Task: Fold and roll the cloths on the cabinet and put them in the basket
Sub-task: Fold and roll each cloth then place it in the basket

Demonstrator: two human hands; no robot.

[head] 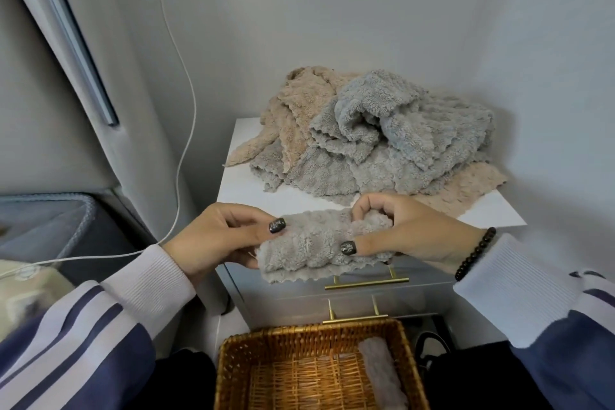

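One rolled grey fleece cloth (382, 373) lies in the woven wicker basket (233, 359); left hand (216, 236) and right hand (409, 230) grip a second half-rolled grey cloth (316, 246); the crumpled pile of grey and beige cloths (382, 136) awaits on the white cabinet (249, 190).

Fluffy grey cloth (316, 248) is half rolled at the cabinet's (239, 190) front edge. Messy grey and beige pile (376, 140) sits behind it. One rolled cloth (382, 373) lies in the wicker basket (233, 373).

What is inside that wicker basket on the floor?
One rolled grey cloth lies along the right side of the basket; the rest shows bare woven bottom. The near end is cut off by the picture's edge, so unseen.
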